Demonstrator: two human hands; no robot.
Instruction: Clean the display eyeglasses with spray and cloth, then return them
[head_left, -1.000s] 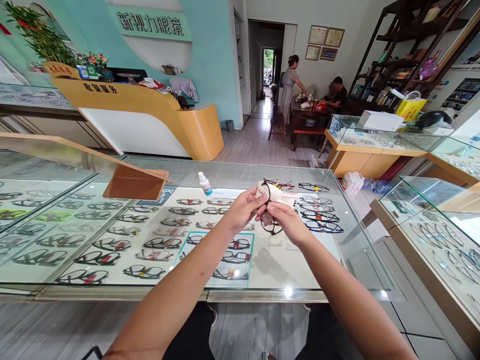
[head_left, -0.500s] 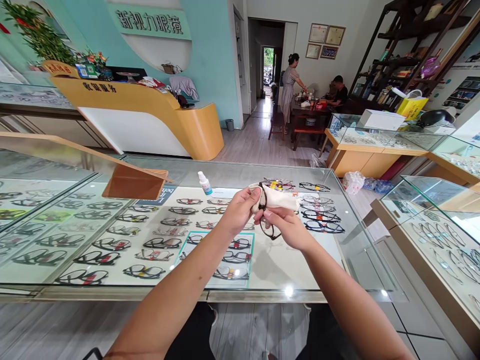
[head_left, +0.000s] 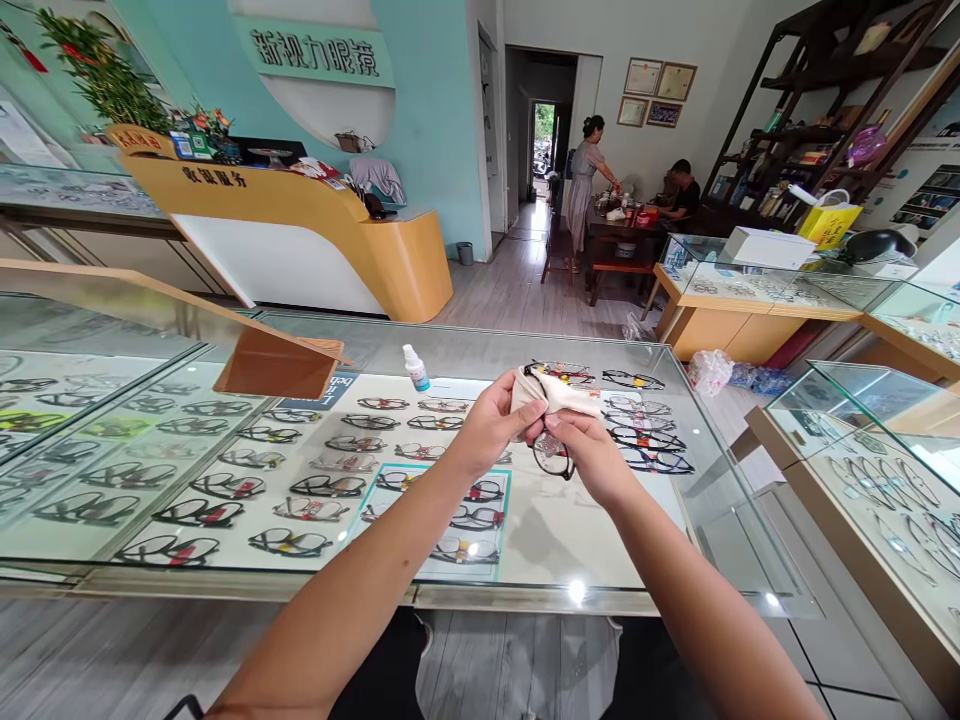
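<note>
Centre frame, glasses gripped by the right hand are being wiped with a cloth pinched by the left hand; a steady hold is being required next.

Glasses have turned in the grip: the bare lens now hangs further right, under the right hand. Cloth is bunched further over the upper lens, with the left hand closed onto it. View has panned slightly left.

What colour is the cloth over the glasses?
Cream; the cloth shows best in the head view, wrapped over the dark glasses.
</note>
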